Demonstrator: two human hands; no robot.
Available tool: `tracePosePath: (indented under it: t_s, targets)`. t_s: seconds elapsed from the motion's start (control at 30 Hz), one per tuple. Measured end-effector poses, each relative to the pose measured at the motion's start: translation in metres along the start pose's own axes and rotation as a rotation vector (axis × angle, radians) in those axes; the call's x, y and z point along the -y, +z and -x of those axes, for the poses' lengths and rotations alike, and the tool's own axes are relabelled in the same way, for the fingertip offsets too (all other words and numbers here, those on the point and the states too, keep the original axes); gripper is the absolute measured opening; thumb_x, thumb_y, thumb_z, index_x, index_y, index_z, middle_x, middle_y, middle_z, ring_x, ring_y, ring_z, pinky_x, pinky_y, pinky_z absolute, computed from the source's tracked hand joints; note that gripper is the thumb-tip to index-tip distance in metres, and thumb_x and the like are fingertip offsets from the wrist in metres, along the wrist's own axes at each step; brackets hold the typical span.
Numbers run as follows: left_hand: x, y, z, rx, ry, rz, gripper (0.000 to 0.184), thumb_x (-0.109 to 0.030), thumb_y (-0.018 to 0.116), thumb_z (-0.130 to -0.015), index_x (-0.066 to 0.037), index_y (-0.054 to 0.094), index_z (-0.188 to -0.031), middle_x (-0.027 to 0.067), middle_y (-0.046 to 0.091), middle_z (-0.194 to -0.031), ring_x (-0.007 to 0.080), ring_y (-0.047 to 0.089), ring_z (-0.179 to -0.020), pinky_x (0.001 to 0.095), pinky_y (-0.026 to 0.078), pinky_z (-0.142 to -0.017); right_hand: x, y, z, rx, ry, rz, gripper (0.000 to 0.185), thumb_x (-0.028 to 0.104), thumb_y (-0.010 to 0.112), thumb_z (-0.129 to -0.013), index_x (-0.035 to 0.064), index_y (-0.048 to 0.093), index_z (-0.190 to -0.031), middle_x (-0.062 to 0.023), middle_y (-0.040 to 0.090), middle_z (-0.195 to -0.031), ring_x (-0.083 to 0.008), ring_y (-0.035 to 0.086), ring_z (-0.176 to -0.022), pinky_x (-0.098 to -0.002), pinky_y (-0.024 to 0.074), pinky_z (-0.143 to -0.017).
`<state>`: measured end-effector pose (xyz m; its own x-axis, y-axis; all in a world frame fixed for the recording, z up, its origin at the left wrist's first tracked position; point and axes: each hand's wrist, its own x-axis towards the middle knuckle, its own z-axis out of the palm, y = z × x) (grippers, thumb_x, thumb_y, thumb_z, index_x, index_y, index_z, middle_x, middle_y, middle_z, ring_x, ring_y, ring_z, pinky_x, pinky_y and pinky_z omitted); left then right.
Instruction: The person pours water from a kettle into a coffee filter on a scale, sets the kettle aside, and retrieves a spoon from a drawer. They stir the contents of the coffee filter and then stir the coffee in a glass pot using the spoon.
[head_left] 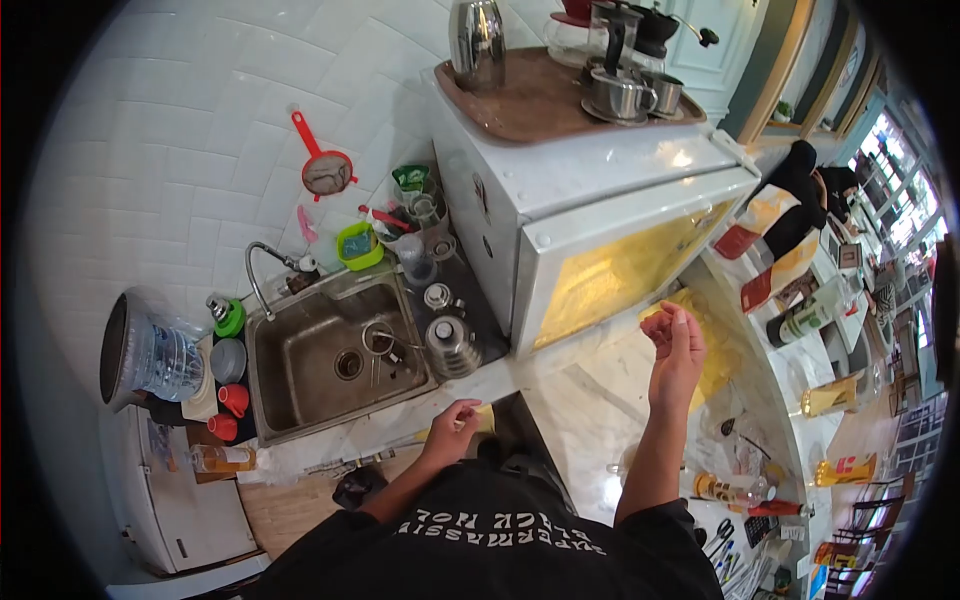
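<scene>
My left hand hovers at the counter's front edge below the sink, its fingers loosely curled and slightly apart. Beside its fingertips is a small yellow patch; contact between them is unclear. Raised in front of the fridge's lower corner, my right hand has half-bent fingers, with no object visible in it. Behind that hand a yellow cloth lies on the marble counter. The white fridge has a glass door with yellow showing through it.
A metal sink with a faucet holds small utensils. Metal jugs stand beside it. On the fridge is a brown tray with pots. Bottles and scissors lie at right. A person is beyond the counter.
</scene>
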<state>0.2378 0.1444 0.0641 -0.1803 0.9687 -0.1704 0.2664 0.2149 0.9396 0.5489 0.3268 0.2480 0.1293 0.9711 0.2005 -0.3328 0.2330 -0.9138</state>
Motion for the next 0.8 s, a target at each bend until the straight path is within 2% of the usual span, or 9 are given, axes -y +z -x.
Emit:
tracePosePath:
  t_s: [0.1, 0.57, 0.8]
  targets:
    - [-0.011, -0.004, -0.003, -0.026, -0.055, 0.031, 0.033, -0.021, 0.068, -0.1, -0.006, 0.068, -0.13, 0.0044, 0.071, -0.1, 0.0128, 0.066, -0.095, 0.0312, 0.053, -0.083, 0.006, 0.006, -0.03, 0.008, -0.052, -0.019, 0.031, 0.024, 0.054, -0.11, -0.0025, 0.068, -0.119, -0.0076, 0.072, -0.096, -0.0165, 0.068, -0.089, -0.035, 0.054, -0.09]
    - [-0.008, 0.007, -0.036, -0.185, -0.012, 0.098, 0.031, -0.021, 0.069, -0.101, -0.007, 0.067, -0.128, 0.0045, 0.07, -0.097, 0.0124, 0.065, -0.09, 0.0299, 0.052, -0.082, 0.032, 0.033, -0.101, 0.13, -0.208, 0.042, 0.029, 0.018, 0.052, -0.11, -0.0043, 0.067, -0.121, -0.0087, 0.069, -0.1, -0.0183, 0.067, -0.093, -0.0349, 0.0532, -0.091]
    - [-0.014, -0.009, -0.03, -0.117, 0.017, 0.132, 0.03, -0.02, 0.068, -0.101, -0.006, 0.067, -0.128, 0.0041, 0.071, -0.097, 0.0118, 0.064, -0.089, 0.0294, 0.052, -0.082, 0.014, 0.043, -0.059, 0.071, -0.135, 0.048, 0.029, 0.018, 0.052, -0.11, -0.005, 0.067, -0.12, -0.0094, 0.069, -0.097, -0.0182, 0.067, -0.092, -0.0362, 0.054, -0.092]
